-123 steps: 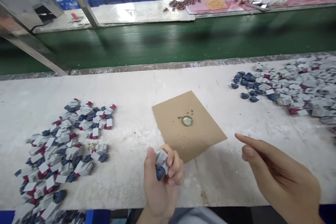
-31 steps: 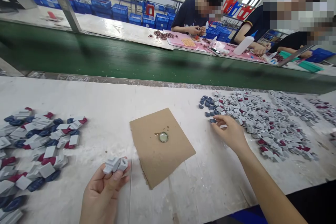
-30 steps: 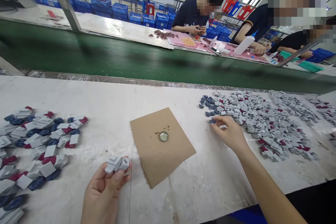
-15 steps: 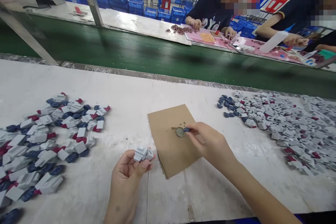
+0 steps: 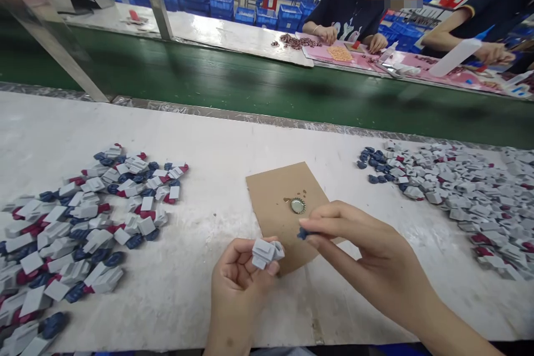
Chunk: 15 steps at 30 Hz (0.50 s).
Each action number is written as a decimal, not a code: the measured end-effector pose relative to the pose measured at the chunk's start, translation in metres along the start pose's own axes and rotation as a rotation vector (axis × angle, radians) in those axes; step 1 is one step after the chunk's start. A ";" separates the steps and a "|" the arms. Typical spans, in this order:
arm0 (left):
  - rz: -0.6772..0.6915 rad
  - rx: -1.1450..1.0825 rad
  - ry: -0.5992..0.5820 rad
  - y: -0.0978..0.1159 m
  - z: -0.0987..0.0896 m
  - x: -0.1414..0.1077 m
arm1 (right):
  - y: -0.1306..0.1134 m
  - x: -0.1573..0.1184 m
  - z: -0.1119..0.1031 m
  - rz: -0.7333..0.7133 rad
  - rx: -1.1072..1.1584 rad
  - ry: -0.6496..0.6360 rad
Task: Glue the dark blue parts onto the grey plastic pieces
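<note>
Between the thumb and fingers of my left hand (image 5: 242,278) is a light grey stepped plastic piece (image 5: 263,254). My right hand (image 5: 367,250) pinches a small dark blue piece (image 5: 303,232), held just right of the grey piece and apart from it. Behind both hands a brown cardboard sheet (image 5: 267,189) lies on the white table. On the cardboard rests a bottle cap (image 5: 297,206) with its hollow side up and something shiny inside. Small brown spots surround the cap.
A pile of grey, blue and dark red pieces (image 5: 92,222) spreads at left. Another heap of grey pieces (image 5: 467,189) covers the right, with blue pieces (image 5: 373,164) at its edge. Beyond runs a green conveyor belt (image 5: 233,86); two people work at the far bench.
My right hand has drawn the blue piece back from the bottle cap toward my left hand. The left hand, still holding the grey piece, has shifted right in view; the camera has turned slightly.
</note>
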<state>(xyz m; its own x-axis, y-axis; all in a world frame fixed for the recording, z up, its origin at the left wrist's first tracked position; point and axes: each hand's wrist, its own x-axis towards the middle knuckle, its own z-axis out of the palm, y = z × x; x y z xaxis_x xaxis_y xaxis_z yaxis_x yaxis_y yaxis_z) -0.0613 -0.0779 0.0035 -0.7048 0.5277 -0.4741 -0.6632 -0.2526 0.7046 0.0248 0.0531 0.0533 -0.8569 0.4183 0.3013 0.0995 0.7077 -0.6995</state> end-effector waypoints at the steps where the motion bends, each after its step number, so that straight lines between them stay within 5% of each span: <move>1: 0.003 0.005 -0.017 0.000 0.002 -0.003 | -0.005 0.000 0.000 -0.004 0.044 -0.004; 15: 0.016 -0.005 -0.026 -0.003 0.012 -0.010 | -0.013 -0.002 0.004 -0.069 0.100 0.038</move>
<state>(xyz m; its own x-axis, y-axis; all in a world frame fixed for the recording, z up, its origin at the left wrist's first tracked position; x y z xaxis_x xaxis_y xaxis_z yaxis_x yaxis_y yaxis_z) -0.0491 -0.0723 0.0126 -0.7083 0.5444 -0.4493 -0.6535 -0.2653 0.7089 0.0231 0.0407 0.0589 -0.8398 0.3934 0.3741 -0.0118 0.6758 -0.7370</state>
